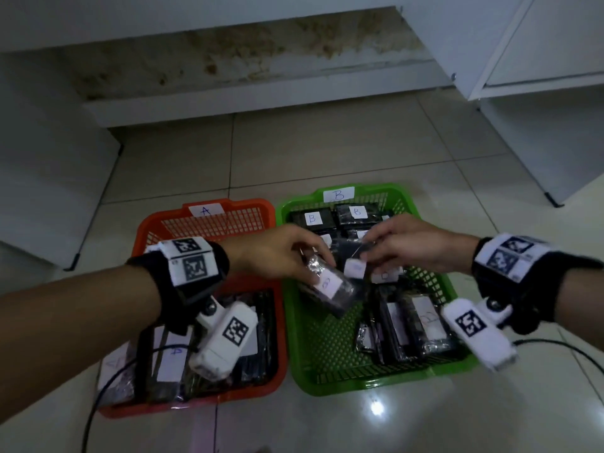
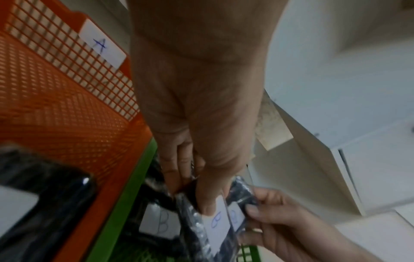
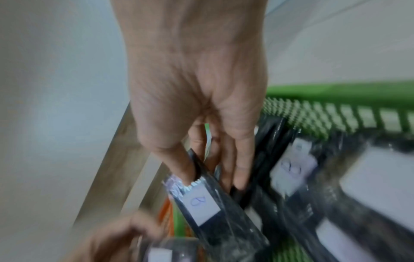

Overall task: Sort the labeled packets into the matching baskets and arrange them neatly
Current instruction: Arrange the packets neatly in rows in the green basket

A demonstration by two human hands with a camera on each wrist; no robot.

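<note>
Both hands meet over the green basket (image 1: 447, 289) tagged B. My left hand (image 1: 294, 256) grips a black packet (image 1: 330, 289) with a white B label, tilted above the basket; the left wrist view shows thumb and fingers pinching that black packet (image 2: 215, 225). My right hand (image 1: 385, 246) pinches the top edge of a second B packet (image 1: 354, 268), and in the right wrist view its thumb sits on that second B packet (image 3: 206, 207). More B packets lie at the basket's far end (image 1: 330, 219) and near right (image 1: 421, 325). The orange basket (image 1: 209, 220) tagged A holds A packets (image 1: 170, 361) at its near end.
Both baskets stand side by side on a pale tiled floor (image 1: 327, 152). White cabinet bases stand at the left (image 1: 49, 178) and right (image 1: 539, 125), with a stained white plinth (image 1: 261, 76) behind. A black cable (image 1: 98, 403) trails by the orange basket.
</note>
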